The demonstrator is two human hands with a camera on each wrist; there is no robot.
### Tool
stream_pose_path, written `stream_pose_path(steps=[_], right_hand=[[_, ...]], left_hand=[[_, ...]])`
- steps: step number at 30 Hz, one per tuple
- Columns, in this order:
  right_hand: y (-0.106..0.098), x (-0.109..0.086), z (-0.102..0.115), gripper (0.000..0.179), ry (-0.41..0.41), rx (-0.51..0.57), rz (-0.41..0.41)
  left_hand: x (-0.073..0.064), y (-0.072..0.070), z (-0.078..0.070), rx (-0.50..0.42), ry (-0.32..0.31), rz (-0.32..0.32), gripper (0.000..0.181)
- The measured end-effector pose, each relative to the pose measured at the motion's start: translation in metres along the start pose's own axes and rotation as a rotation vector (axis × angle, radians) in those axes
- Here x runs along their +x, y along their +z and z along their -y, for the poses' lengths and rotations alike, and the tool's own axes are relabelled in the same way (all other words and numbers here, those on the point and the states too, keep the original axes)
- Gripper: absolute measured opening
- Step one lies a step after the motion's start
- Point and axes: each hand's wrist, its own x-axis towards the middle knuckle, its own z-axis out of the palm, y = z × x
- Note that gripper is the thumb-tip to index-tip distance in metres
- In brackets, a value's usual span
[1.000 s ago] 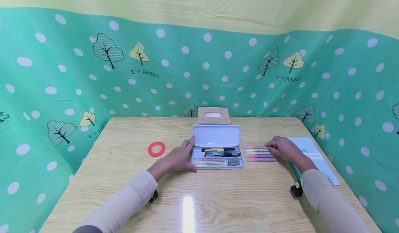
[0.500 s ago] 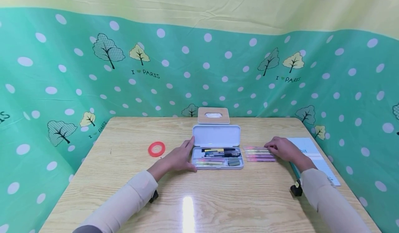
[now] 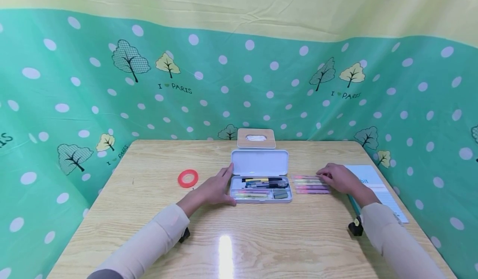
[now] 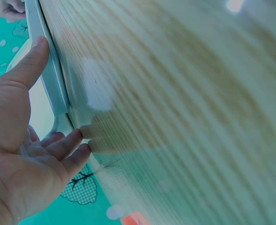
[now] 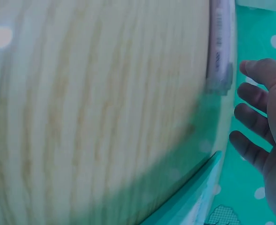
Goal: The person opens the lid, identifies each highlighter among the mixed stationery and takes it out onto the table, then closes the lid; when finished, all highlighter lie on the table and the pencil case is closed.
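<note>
A white pencil case [image 3: 259,201] lies with its lid [image 3: 259,163] raised, holding several dark pens [image 3: 264,184], pastel pens [image 3: 251,193] and a grey-green block [image 3: 280,194]. My left hand [image 3: 213,189] rests against the case's left end, thumb at the front corner and fingers toward the lid; the left wrist view shows the fingers loosely extended. A clear pack of several pastel pens [image 3: 310,186] lies right of the case. My right hand [image 3: 337,178] is at the pack's right end, fingers loosely bent and nothing visibly between them; contact is unclear.
A red ring [image 3: 187,178] lies on the wooden table [image 3: 284,237] left of the case. Behind the case stands a wood-topped tissue box [image 3: 256,138]. Under the right forearm is a pale blue booklet [image 3: 379,190] with a teal edge. A green patterned curtain [image 3: 209,63] surrounds the table.
</note>
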Motion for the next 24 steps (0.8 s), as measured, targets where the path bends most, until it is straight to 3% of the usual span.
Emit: stream_pose_path(steps=[13, 24], right_hand=[[-0.005, 0.001, 0.041, 0.017, -0.145, -0.017, -0.068], [-0.008, 0.003, 0.078, 0.019, -0.17, -0.012, -0.001]], left_hand=[[0.0, -0.001, 0.0, -0.009, -0.002, 0.0, 0.134], [-0.001, -0.002, -0.002, 0.0, -0.003, 0.003, 0.134]])
